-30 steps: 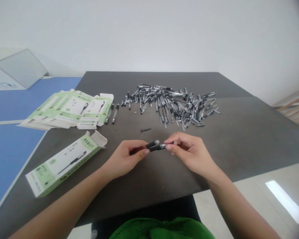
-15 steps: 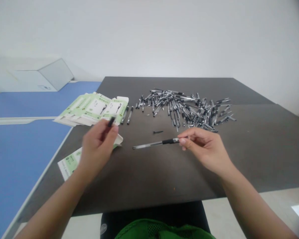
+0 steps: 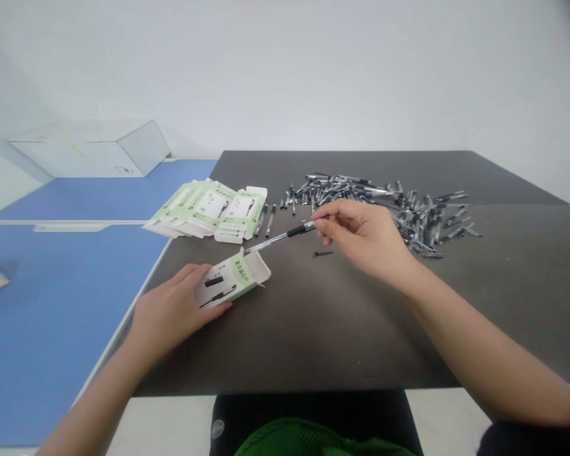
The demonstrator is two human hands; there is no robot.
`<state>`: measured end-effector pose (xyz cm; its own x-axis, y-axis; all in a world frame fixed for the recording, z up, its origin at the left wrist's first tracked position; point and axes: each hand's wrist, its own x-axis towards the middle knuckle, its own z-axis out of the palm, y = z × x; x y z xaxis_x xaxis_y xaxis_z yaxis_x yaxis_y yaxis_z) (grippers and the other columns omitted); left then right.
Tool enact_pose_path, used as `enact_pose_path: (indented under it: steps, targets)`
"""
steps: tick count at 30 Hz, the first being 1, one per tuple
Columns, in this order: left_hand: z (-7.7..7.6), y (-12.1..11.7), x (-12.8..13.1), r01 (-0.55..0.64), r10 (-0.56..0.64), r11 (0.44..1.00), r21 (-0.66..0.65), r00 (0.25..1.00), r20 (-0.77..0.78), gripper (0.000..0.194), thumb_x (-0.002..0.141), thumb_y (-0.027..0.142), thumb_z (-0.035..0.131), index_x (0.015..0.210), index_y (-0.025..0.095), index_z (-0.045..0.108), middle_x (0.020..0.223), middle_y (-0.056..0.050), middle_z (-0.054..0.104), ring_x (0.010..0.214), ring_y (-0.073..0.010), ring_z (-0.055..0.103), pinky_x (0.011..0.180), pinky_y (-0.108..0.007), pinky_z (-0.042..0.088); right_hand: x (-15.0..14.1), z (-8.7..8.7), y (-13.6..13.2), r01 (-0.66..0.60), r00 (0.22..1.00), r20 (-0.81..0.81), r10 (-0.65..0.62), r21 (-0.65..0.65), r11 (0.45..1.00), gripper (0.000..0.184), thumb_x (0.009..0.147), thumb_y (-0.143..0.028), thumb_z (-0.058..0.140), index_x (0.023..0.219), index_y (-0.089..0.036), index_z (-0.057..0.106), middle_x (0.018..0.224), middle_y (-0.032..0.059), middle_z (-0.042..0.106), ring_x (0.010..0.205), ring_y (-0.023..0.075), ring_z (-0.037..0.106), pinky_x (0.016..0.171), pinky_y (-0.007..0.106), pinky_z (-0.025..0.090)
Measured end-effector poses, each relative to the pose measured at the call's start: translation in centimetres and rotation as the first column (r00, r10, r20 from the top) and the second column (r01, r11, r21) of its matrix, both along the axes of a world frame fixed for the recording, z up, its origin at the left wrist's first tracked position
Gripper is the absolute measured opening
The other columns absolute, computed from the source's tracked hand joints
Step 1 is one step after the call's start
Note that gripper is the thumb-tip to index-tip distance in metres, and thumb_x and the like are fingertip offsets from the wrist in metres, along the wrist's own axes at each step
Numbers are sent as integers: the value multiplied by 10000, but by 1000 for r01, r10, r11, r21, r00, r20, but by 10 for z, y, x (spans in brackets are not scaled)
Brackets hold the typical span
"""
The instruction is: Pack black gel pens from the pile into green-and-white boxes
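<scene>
While a dark table (image 3: 313, 342) is filling much of the view, a heap of pens (image 3: 422, 221) is lying towards its far side, with green-and-white cartons (image 3: 204, 209) overlapping at the left. The left hand (image 3: 171, 310) is clasping an open box (image 3: 245, 273), thumb along its near side. The right hand (image 3: 361, 237) is pinching a black-gripped pen (image 3: 298, 230) by one end, the other end slanting down to the box's mouth. A short black piece (image 3: 213, 281) is lying on the box, a dark sliver (image 3: 323, 254) near the pen.

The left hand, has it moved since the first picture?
Yes: judged against the dark table, the left hand has moved left, now gripping the green-and-white box.
</scene>
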<state>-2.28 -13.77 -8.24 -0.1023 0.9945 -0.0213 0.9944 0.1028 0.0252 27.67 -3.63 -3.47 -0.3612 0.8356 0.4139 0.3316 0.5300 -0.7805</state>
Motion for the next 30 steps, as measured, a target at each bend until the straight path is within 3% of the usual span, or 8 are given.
enact_pose_path:
  steps: [5,12,15,18,22,26,30]
  targets:
    - [-1,-20,-1,32,-77,954,298,987,140,626,814,514,682,1346,228,515,1306,-90,646,1038,-305,688,745,-357,538,-6,22,-15,-27,994,104,9,169,985,102,905,-201,628,894,-173,725,675,-12,647,591,118,578,584,256,438]
    - [-4,-30,5,150,-269,866,477,944,191,650,788,469,759,1354,270,507,1270,-86,651,1036,-296,679,781,-354,551,-4,43,-34,-101,986,153,59,286,953,125,928,-158,612,897,-195,727,732,-21,675,630,107,591,613,248,431]
    - [-5,-31,9,187,-330,823,537,926,183,664,777,413,781,1363,252,513,1260,-90,655,1027,-273,684,782,-326,563,-10,40,-39,-187,977,161,140,328,926,111,941,-160,622,914,-178,728,761,-9,676,659,104,585,643,244,433]
    - [-4,-32,17,164,-341,808,566,914,222,654,772,402,777,1354,242,526,1237,-93,655,997,-258,682,708,-296,559,-23,29,-40,-329,942,203,268,391,860,145,972,-212,606,957,-155,738,831,35,657,751,130,577,711,267,454]
    - [-2,-31,27,143,-322,805,576,920,223,647,768,399,775,1345,242,529,1234,-92,656,990,-253,680,695,-294,550,-40,18,-37,-391,910,301,283,405,826,265,1019,-190,488,1115,-154,733,944,93,585,904,195,532,833,369,475]
    - [-4,-30,31,129,-285,821,556,937,204,650,774,430,763,1350,246,524,1240,-80,660,906,-215,687,669,-278,540,-33,25,-33,-353,920,302,249,365,862,448,969,-40,404,1326,-195,625,1068,105,551,978,215,524,882,426,491]
    - [-8,-26,24,87,-182,832,549,976,121,624,800,499,726,1334,228,550,1236,-64,674,851,-198,700,641,-271,533,12,26,-21,-142,981,177,83,355,924,405,930,-36,417,1157,-206,705,965,72,595,899,202,571,825,388,505]
